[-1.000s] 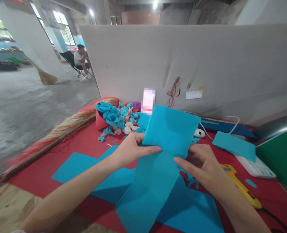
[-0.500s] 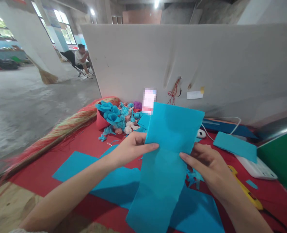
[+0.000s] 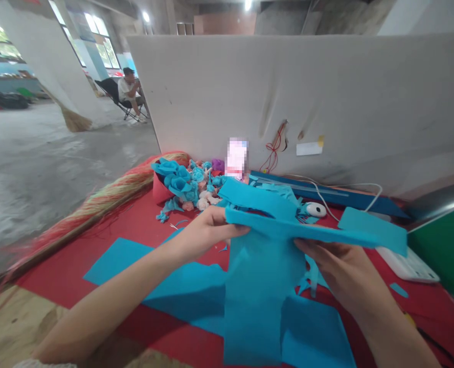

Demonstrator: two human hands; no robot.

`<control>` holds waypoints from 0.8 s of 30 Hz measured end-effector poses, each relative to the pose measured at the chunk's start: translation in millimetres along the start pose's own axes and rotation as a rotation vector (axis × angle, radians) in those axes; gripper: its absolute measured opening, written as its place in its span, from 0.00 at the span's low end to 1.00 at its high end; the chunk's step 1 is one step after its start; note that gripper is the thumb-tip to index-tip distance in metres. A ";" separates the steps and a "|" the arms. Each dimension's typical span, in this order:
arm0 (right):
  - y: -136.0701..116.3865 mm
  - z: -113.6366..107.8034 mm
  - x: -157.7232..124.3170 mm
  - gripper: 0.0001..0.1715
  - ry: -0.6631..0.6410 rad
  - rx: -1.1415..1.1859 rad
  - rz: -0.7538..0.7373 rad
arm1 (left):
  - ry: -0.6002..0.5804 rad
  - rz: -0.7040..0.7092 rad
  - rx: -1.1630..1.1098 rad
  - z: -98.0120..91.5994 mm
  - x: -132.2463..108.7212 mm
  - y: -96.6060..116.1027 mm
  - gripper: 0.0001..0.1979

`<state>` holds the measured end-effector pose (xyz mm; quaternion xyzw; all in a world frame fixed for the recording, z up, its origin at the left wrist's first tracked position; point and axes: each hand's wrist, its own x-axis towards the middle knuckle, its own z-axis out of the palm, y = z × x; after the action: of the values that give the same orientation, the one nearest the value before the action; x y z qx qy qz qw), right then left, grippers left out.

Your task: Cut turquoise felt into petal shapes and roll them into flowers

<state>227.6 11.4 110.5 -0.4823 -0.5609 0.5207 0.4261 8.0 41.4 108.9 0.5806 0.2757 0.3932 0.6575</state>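
Observation:
A long strip of blue crepe paper (image 3: 257,296) hangs between my hands above the red table. Its upper part is tipped over along a crease, so that part shows nearly edge-on. My left hand (image 3: 215,227) pinches the strip at the left end of the crease, thumb on top. At the right, my right hand (image 3: 334,260) grips the paper from below with its thumb near the crease; its other fingers are partly hidden. Under the strip lie flat blue paper sheets (image 3: 188,291), and behind it a folded blue piece (image 3: 261,197).
Blue and pink paper flowers (image 3: 184,184) are heaped at the back left, near a lit phone (image 3: 236,158). A bundle of red and straw-coloured strands (image 3: 112,199) runs along the left edge. At right are a white power strip (image 3: 407,266) and a blue paper stack (image 3: 372,227).
The upper part of the strip, upright before, has tipped down toward me. My right hand has turned and shifted slightly right; my left hand has hardly moved.

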 end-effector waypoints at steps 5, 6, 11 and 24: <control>-3.7 -0.9 -2.1 0.10 -0.009 -0.033 -0.059 | -0.136 -0.026 -0.089 0.3 -1.1 6.5 0.10; -3.3 -1.8 -2.2 0.10 -0.014 -0.017 -0.061 | -0.146 -0.024 -0.090 -0.1 -1.4 6.7 0.11; 1.1 -5.5 -0.3 0.07 -0.081 0.054 -0.079 | -0.222 0.063 -0.015 -6.0 -1.3 6.4 0.23; -11.7 3.6 2.3 0.15 -0.172 -0.460 -0.267 | -0.123 0.242 0.704 10.3 -10.3 18.3 0.10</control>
<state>222.6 13.1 121.7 -0.4421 -0.7571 0.3579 0.3212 7.3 27.4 127.6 0.8218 0.2834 0.3139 0.3818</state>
